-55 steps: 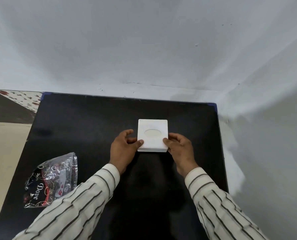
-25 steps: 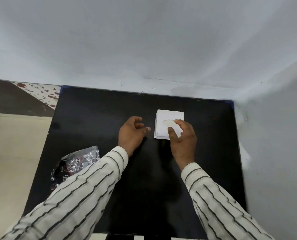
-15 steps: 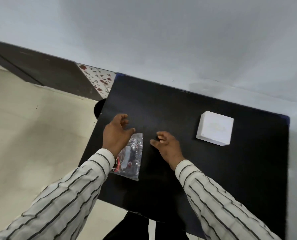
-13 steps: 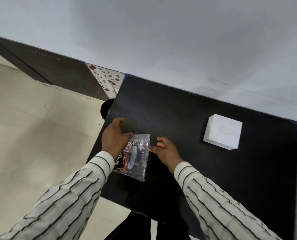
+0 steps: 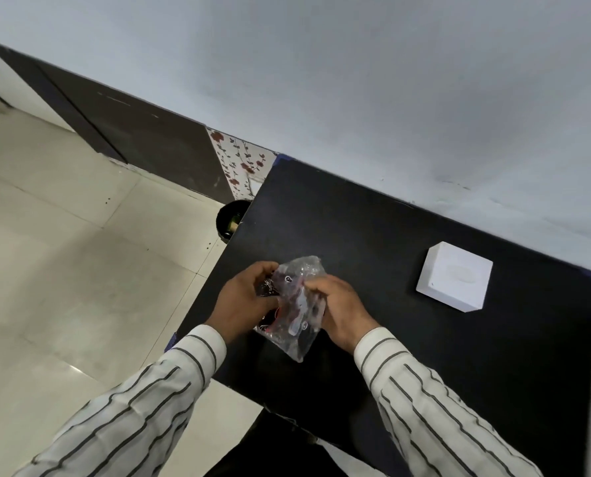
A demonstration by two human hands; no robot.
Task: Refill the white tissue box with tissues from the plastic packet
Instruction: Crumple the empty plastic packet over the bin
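The plastic packet, clear and shiny with dark print, is lifted a little off the black table near its left edge. My left hand grips its left side and my right hand grips its right side, fingers closed on the crinkled film. The white tissue box sits alone on the table to the right of my hands, its oval slot facing up. What the packet holds cannot be made out.
A pale wall runs along the table's far side. Left of the table lies a tiled floor, with a dark round bin by the table's far left corner and a dark panel behind it.
Both hands left the white tissue box and moved left to the plastic packet. They closed on it and raised it off the table. The view swung left and tilted.
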